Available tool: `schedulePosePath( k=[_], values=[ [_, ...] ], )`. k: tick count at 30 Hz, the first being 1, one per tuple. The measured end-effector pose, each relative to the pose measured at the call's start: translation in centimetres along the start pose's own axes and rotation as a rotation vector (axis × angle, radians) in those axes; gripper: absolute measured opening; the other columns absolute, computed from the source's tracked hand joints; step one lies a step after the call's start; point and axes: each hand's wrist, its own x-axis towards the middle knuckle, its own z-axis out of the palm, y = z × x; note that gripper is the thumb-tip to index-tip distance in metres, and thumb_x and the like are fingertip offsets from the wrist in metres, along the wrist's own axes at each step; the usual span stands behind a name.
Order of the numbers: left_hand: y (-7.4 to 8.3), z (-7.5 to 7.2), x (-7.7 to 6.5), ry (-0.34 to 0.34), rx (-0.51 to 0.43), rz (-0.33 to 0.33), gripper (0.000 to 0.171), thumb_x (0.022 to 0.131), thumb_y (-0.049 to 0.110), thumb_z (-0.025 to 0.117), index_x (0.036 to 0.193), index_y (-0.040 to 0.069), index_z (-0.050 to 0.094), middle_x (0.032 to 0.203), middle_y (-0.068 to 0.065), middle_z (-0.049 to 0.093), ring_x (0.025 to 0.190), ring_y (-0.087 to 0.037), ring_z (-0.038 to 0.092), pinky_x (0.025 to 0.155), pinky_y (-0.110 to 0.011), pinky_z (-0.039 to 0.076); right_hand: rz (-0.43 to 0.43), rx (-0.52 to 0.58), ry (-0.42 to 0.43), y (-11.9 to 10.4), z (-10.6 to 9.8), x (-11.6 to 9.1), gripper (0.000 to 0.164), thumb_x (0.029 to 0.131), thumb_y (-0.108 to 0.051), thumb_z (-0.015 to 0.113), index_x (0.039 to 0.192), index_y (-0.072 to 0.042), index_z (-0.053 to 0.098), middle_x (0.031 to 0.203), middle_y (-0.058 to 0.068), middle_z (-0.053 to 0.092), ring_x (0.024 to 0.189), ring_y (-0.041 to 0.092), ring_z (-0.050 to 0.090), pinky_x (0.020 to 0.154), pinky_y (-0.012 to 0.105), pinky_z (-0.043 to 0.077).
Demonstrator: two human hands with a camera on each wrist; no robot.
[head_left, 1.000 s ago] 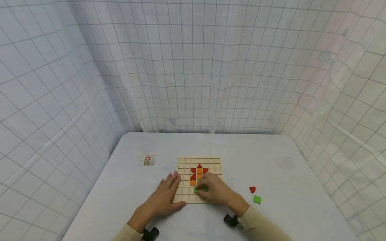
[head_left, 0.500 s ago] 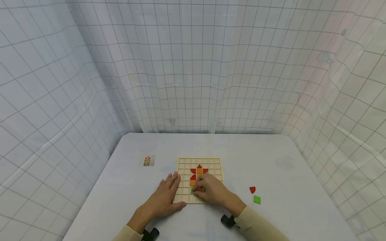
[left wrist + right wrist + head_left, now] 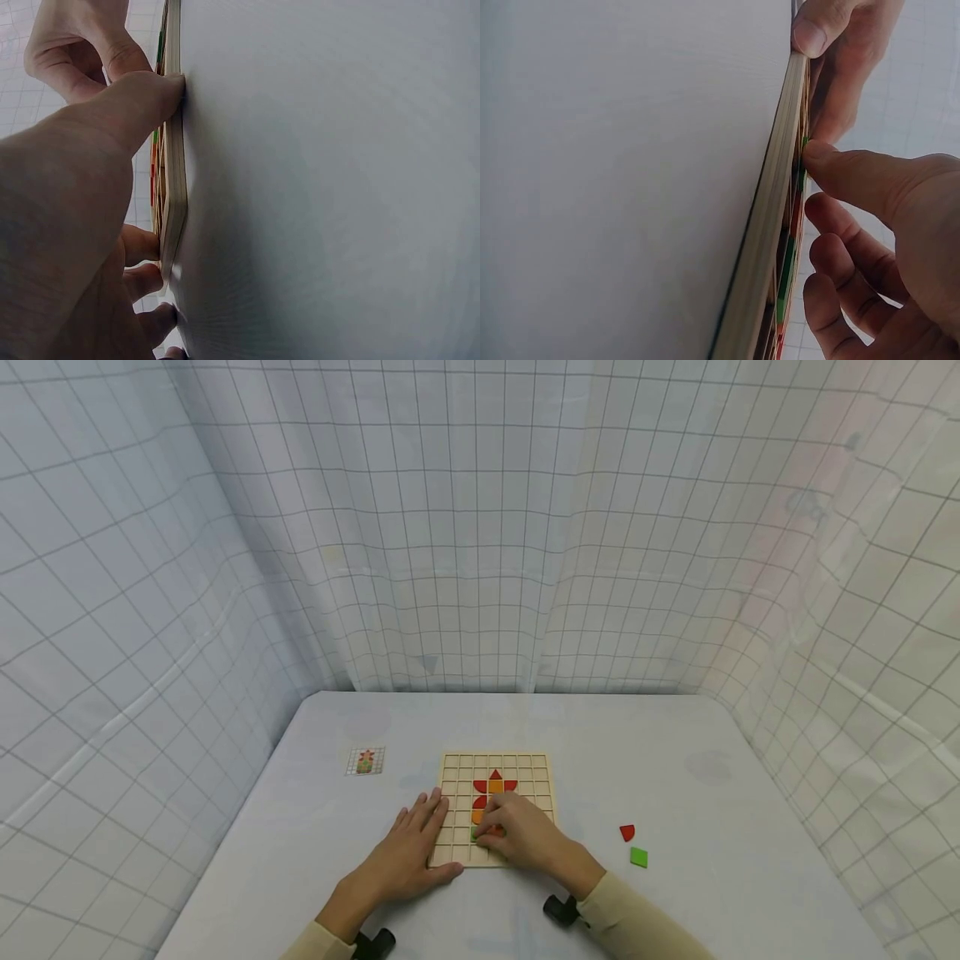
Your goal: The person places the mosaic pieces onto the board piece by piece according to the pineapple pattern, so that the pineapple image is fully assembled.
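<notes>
The wooden grid board (image 3: pixel 528 768) lies on the table. My left hand (image 3: pixel 408 853) rests at its left edge with fingers spread, the thumb at the front edge. My right hand (image 3: pixel 528 835) is over the lower middle of the board, thumb and forefinger pinching a green tile (image 3: pixel 474 833), mostly covered by the fingers. In the right wrist view, the thumb presses on the green tile (image 3: pixel 804 171) at board level. Red tiles (image 3: pixel 480 786) and orange tiles (image 3: pixel 496 786) sit in the grid above; the right hand hides some cells.
On the table to the right lie a rounded red tile (image 3: pixel 627 832) and a green square tile (image 3: pixel 638 857). A small pattern card (image 3: pixel 365 761) lies at the back left. Gridded white curtains (image 3: pixel 480 527) surround the table's back and sides.
My right hand has shifted slightly left across the board with the green tile, uncovering red at the lower cells beside it. My left hand has stayed in place.
</notes>
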Motion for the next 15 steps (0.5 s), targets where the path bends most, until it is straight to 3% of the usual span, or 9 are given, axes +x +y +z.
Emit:
schedulePosePath(
  k=[10,15],
  values=[
    [0.0,0.1,0.1,-0.011,-0.008,-0.016,0.112,0.106,0.066,0.079,0.183,0.001,0.031,0.194,-0.022,0.024,0.182,-0.048,0.023,0.144,-0.072,0.025,0.090,0.028,0.055,0.5,-1.0,-1.6,0.003,0.102,-0.020,0.093,0.104,-0.019,0.095,0.105,-0.007,0.078,0.097,0.008,0.067,0.087,0.028,0.061],
    [0.2,0.0,0.0,-0.012,-0.010,-0.023,0.113,0.105,0.067,0.080,0.183,0.001,0.032,0.194,-0.021,0.025,0.182,-0.047,0.023,0.144,-0.072,0.025,0.120,0.051,0.104,1.5,-2.1,-3.1,0.007,0.098,-0.013,0.095,0.103,-0.018,0.094,0.102,-0.006,0.078,0.091,0.006,0.067,0.080,0.026,0.058]
  ],
)
